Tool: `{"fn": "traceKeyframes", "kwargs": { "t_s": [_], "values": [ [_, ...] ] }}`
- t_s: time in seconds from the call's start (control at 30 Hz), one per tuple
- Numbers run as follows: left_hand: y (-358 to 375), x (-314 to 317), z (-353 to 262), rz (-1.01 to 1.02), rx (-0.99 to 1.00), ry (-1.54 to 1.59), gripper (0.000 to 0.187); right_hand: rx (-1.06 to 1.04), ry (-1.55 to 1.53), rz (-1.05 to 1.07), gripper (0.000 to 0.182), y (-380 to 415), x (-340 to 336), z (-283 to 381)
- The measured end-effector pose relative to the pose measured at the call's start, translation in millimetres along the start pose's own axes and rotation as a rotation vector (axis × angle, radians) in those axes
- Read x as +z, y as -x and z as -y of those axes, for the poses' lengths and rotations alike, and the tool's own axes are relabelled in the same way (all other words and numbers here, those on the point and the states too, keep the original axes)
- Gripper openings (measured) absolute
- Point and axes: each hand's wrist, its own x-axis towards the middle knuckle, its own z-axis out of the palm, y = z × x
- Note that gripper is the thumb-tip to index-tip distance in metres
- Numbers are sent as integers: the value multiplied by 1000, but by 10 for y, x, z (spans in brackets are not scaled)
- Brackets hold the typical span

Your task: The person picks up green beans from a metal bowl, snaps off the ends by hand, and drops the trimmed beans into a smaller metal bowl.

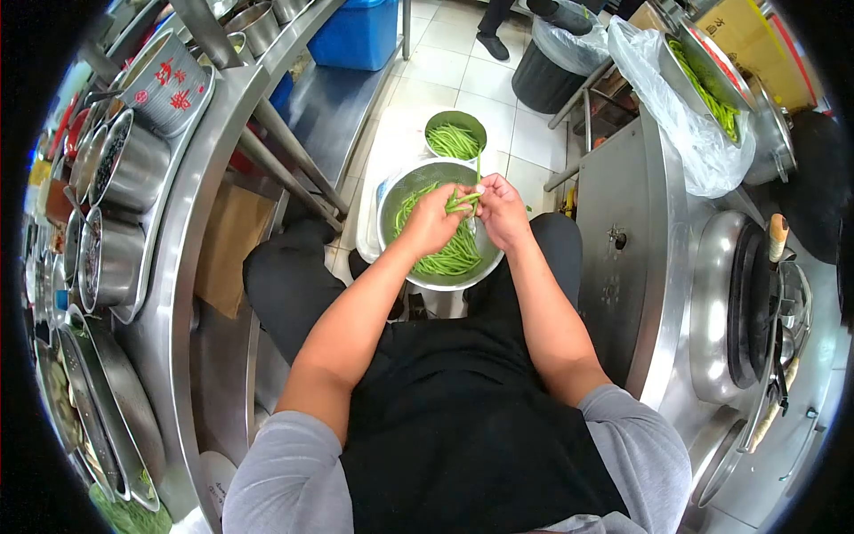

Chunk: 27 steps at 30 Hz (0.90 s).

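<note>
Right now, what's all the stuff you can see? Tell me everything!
Colander: one, silver, middle
Bowl: one, silver, beyond the colander
Green beans: many, green, in both
Pots: several, silver, upper left
Tin: one, grey, upper left
Cardboard: one piece, brown, left
Large tub: one, blue, ahead left
Bin: one, black, ahead right
Plastic bags: at least two, clear, right
Other person's shoe: one, black, far ahead
Edge clutter: many, mixed colours, blurred
Apron: one, black, bottom middle
Left hand: one, bare, over colander, gripping beans
Right hand: one, bare, beside it

The beans (449,258) are green, the apron (471,427) black, the sleeves (289,472) grey.
</note>
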Motion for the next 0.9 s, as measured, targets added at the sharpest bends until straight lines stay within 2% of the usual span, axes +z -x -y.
{"fn": "traceKeyframes", "kwargs": {
  "t_s": [0.13,0.27,0.33,0.37,0.43,0.53,0.6,0.67,0.77,0.83,0.87,0.9],
  "values": [
    [-29,-24,3,-48,-125,-49,11,-39,-52,18,9,65,68,58],
    [-105,37,309,-131,-105,74,11,-76,-134,0,9,40,36,42],
    [-118,-2,252,-188,-226,314,13,-79,-73,-1,10,47,38,40],
    [-112,-29,224,-189,-225,313,13,-82,-11,-2,11,50,42,37],
    [-92,-117,35,-150,-380,393,18,-45,52,12,12,79,148,-15],
    [-105,-77,159,-138,-367,331,18,-4,148,54,13,112,232,-167],
    [-102,-57,217,-153,-355,347,19,63,-4,14,13,109,241,-225],
    [-99,-57,236,-169,-341,362,19,12,22,-19,14,98,247,-240],
    [-94,-91,232,-156,-282,259,18,-106,68,-119,14,76,271,-189],
    [-80,-158,168,-47,-217,-59,20,-179,175,-191,10,18,157,-151],
    [-82,-175,155,-48,-217,-59,20,-179,175,-190,10,15,89,-126],
    [-85,-191,147,-37,-178,-161,21,-151,397,-207,8,23,71,-77]
  ]
}}
